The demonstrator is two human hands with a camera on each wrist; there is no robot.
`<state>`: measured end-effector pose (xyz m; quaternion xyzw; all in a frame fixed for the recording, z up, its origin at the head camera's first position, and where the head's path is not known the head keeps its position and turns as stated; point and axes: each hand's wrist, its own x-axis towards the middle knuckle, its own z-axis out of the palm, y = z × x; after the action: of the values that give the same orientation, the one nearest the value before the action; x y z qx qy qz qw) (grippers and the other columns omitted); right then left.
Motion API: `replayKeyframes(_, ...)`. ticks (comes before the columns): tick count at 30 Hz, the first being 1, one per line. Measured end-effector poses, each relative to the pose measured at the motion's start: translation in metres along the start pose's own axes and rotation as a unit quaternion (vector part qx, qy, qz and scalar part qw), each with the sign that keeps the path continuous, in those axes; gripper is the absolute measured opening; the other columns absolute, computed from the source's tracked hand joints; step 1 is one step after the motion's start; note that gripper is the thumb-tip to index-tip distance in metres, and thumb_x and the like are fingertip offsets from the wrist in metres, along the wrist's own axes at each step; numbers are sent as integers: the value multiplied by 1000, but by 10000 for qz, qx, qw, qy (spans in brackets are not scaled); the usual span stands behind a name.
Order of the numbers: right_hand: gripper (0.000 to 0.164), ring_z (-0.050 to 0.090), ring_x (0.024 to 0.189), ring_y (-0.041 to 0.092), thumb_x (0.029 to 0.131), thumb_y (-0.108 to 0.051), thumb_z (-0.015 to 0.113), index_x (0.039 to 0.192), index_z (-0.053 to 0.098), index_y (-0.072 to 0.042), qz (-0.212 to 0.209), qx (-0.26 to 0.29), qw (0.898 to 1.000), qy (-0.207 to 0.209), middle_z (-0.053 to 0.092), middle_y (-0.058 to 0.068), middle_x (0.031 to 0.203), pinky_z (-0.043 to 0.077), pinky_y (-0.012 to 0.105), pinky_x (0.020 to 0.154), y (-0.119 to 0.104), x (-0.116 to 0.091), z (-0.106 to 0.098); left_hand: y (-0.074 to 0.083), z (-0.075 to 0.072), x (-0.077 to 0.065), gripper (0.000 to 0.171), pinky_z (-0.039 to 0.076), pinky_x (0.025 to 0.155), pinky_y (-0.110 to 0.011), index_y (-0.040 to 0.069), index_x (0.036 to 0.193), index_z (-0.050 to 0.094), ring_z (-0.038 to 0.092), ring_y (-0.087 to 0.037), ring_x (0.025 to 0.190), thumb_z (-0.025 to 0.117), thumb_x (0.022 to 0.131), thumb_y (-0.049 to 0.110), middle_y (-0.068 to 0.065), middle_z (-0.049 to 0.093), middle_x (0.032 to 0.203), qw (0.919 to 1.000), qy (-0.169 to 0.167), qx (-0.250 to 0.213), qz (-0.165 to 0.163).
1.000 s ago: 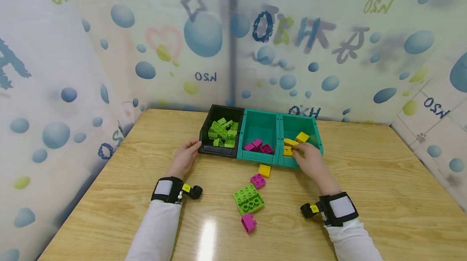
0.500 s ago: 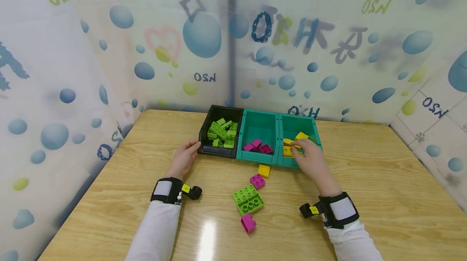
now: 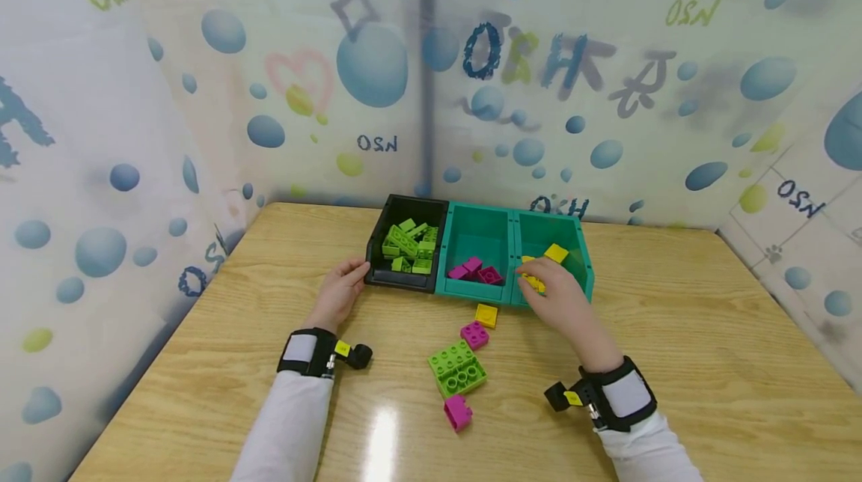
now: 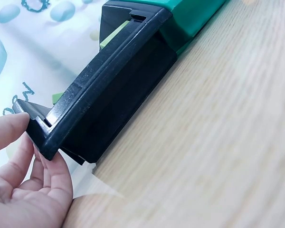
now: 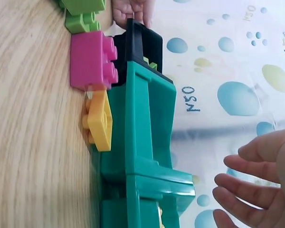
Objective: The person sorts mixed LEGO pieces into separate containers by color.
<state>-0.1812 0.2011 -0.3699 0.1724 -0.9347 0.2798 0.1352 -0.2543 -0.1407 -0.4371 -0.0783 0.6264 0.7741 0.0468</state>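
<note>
At the front left corner of the black bin [image 3: 404,281], my left hand [image 3: 334,296] pinches the rim; the left wrist view shows the thumb above and fingers below the bin's rim [image 4: 92,92]. Over the front of the right teal bin [image 3: 548,221], my right hand [image 3: 557,302] hovers, partly covering several yellow bricks [image 3: 557,253]. Its fingers are loosely bent and apart, holding nothing in the right wrist view, where the hand [image 5: 261,183] is above the bin. Green bricks [image 3: 404,239] fill the black bin. Magenta bricks [image 3: 474,270] lie in the middle teal bin [image 3: 478,231].
In front of the bins, a flat yellow brick [image 3: 486,316], a magenta brick [image 3: 474,334], green bricks [image 3: 456,368] and another magenta brick [image 3: 458,413] form a line on the wooden table [image 3: 222,362]. A patterned backdrop [image 3: 303,130] stands behind the table.
My right hand, earlier down among the yellow bricks in the right bin, has shifted slightly left and toward me. The left hand stays on the black bin.
</note>
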Motion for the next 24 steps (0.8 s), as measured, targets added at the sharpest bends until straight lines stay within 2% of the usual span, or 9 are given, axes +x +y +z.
replayKeyframes(9, 20, 60, 101, 29, 90, -9, 63, 108, 66, -2, -669, -23, 9971, -366, 64, 12, 109, 51, 44, 86, -9, -2, 21, -1, -1, 1, 6, 40, 71, -17, 7, 100, 56, 46, -3, 78, 55, 96, 11, 7, 49, 91, 9999, -10, -105, 24)
replayKeyframes(17, 24, 57, 109, 30, 91, -12, 62, 114, 64, -3, -491, -116, 9933, -1036, 62, 12, 115, 48, 45, 92, -18, -6, 35, 0, 0, -1, 4, 40, 72, -17, 8, 100, 55, 46, -3, 80, 52, 97, 8, 8, 50, 91, 10000, 4, -75, 8)
replayKeyframes(24, 23, 57, 110, 29, 90, -11, 63, 112, 65, -3, -330, -345, 9902, -1314, 63, 11, 115, 47, 44, 94, -20, -6, 41, -1, 0, 1, 7, 40, 72, -17, 6, 102, 55, 46, -3, 80, 53, 97, 10, 7, 49, 93, 10000, -1, -81, 15)
